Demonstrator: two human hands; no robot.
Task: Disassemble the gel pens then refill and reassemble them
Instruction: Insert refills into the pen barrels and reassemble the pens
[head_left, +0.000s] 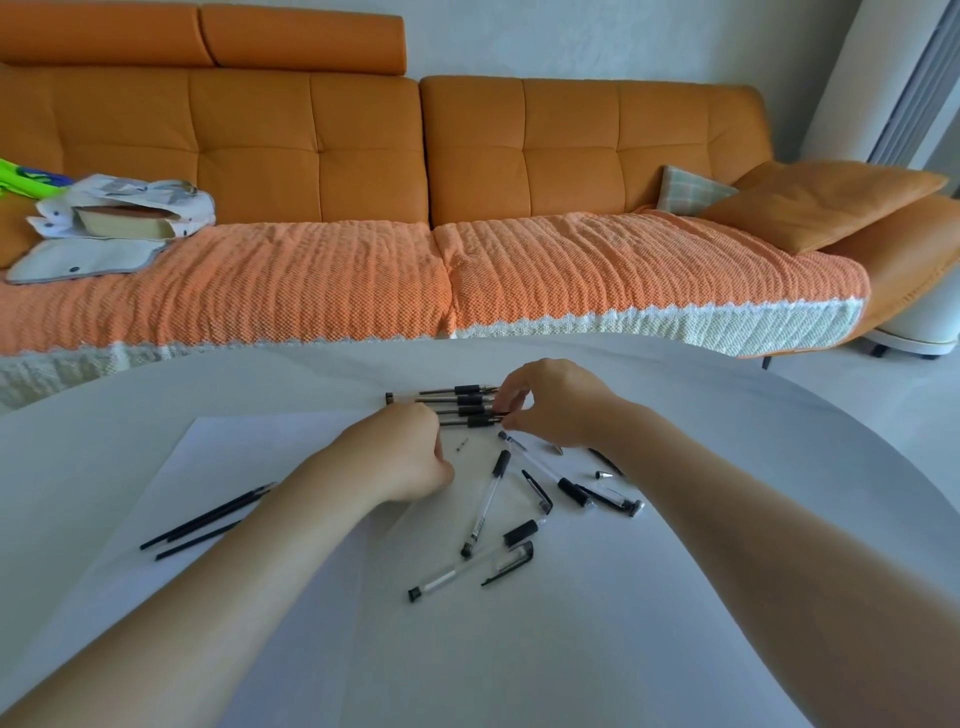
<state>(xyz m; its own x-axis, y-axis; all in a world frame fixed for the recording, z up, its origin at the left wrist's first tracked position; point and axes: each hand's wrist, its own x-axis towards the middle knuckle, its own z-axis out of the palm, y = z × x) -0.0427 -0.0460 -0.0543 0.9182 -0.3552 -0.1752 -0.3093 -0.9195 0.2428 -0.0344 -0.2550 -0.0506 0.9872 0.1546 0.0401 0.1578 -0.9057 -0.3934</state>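
A row of several gel pens with black grips lies side by side at the far middle of the white table. My left hand rests curled at the row's left end, its fingertips hidden. My right hand pinches the tip end of the nearest pen in the row. Closer to me lie loose clear barrels, a black cap and a small pen tip. Three black refills lie at the left on a white sheet.
An orange sofa with a knitted orange cover stands just behind the table. A book and cloth lie on its left seat, cushions on the right. The table's curved edge runs along the back.
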